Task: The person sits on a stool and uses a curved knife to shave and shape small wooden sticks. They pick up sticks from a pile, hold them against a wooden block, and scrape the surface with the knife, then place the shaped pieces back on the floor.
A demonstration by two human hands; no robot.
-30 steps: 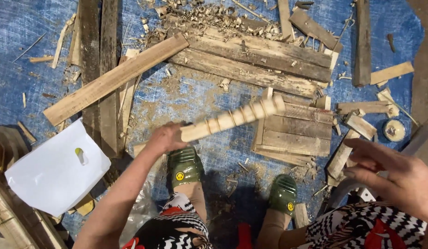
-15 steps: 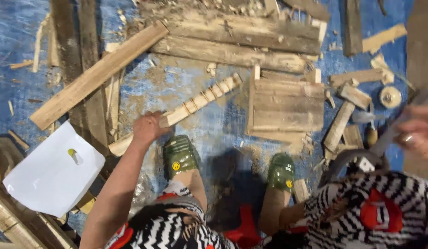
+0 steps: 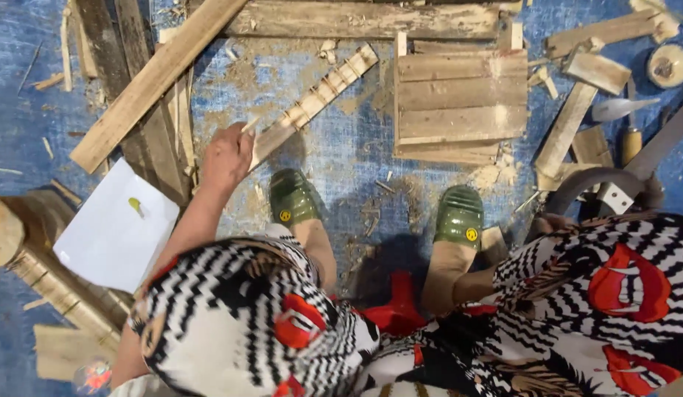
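Seated over the blue tarp floor (image 3: 356,158), I close my left hand (image 3: 225,156) around the near end of a notched wooden strip (image 3: 316,99); its long axis runs up and right from my grip, toward a slatted wooden panel (image 3: 459,103). My right hand is hidden behind my patterned clothing. A white sheet (image 3: 113,228) with a yellow-green mark lies near left.

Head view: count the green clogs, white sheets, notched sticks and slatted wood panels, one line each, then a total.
Green clogs: 2
White sheet: 1
Notched stick, gripped by the left hand: 1
Slatted panel: 1
Total: 5
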